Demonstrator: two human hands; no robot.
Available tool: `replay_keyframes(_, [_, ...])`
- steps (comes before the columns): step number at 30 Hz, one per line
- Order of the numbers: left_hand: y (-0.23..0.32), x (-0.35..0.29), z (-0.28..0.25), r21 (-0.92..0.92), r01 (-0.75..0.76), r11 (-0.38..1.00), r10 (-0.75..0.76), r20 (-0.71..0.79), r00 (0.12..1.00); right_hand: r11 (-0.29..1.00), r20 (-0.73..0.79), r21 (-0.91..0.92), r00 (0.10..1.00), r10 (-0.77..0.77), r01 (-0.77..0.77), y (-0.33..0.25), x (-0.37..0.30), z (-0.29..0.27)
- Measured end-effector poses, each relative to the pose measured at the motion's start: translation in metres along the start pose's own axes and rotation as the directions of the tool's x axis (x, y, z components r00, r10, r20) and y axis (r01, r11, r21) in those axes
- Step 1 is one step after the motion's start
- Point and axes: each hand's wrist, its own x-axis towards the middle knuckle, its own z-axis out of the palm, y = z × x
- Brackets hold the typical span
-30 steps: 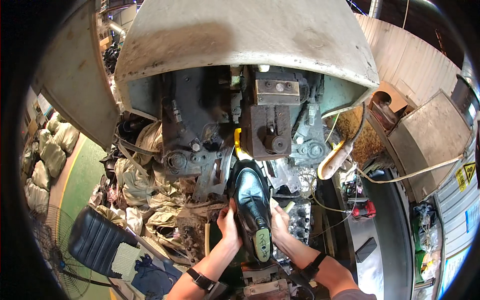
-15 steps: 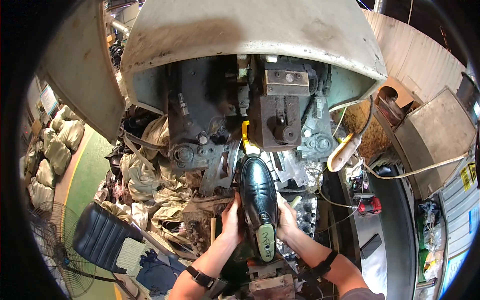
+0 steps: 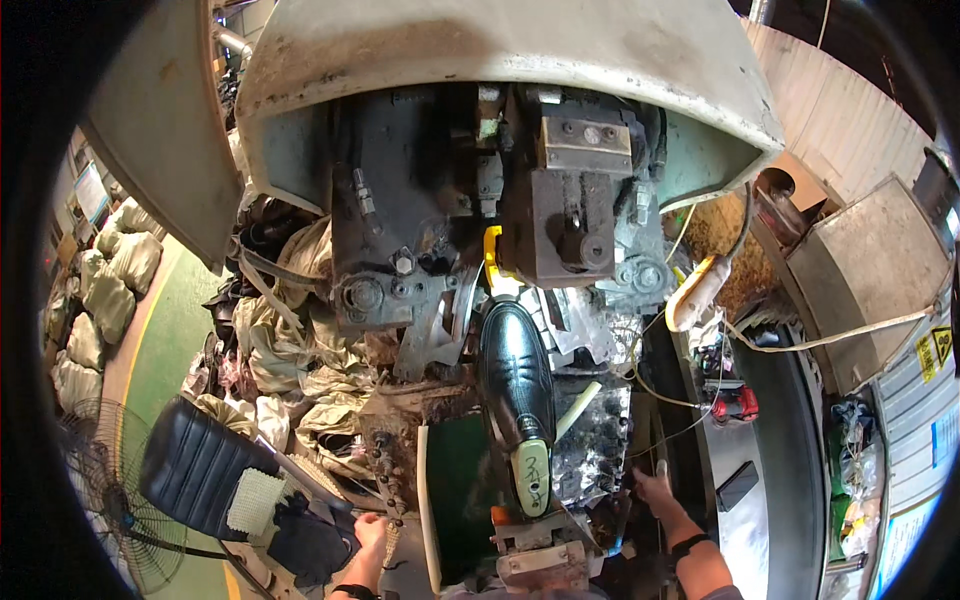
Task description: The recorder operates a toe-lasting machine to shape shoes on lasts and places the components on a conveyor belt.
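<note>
A glossy black leather shoe [image 3: 516,365] sits on a pale green shoe last [image 3: 531,478] in the machine, toe pointing away from me. Its toe end meets the yellow part [image 3: 494,262] below a dark metal block [image 3: 572,225]. Neither hand touches the shoe. My left hand [image 3: 371,538], fingers curled, is low at the left beside a column of small knobs [image 3: 385,465]; what it grips, if anything, is hidden. My right hand [image 3: 656,492] is to the right of the last, fingers apart, by a pale upright piece at the machine's side. Whether it touches that piece is unclear.
A large beige hood [image 3: 500,50] hangs over the machine. At the left are piled cloth sacks [image 3: 290,350], a black padded chair [image 3: 205,465] and a wire fan [image 3: 115,500]. A wooden-looking handle [image 3: 697,293] hangs at the right, above a red tool [image 3: 738,404] and a dark phone-like slab [image 3: 737,486].
Both hands have let go of the shoe and moved down and apart, left hand to the left, right hand to the right. The shoe stays in the machine.
</note>
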Motion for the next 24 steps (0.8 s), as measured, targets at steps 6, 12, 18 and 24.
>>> replay_keyframes(6, [0.013, -0.049, 0.023, -0.297, 0.133, 0.946, 0.013, 0.442, 0.897, 0.807, 0.347, 0.449, 0.907, 0.237, -0.383, 0.122, 0.06, 0.017])
replay_keyframes(12, [0.035, -0.047, 0.003, -0.03, -0.301, 0.953, 0.292, -0.164, 0.942, 0.968, -0.028, 0.252, 1.0, -0.002, 0.009, 0.106, 0.08, 0.029])
replay_keyframes(18, [0.083, -0.056, 0.001, -0.138, -0.245, 0.96, 0.268, 0.184, 0.946, 0.98, -0.065, -0.001, 0.978, -0.197, 0.198, 0.015, 0.024, 0.037])
replay_keyframes(24, [0.22, -0.138, -0.015, -0.665, -0.365, 0.652, 0.577, 0.122, 0.808, 0.877, 0.355, 0.323, 0.814, -0.46, 0.355, -0.147, -0.1, 0.067])
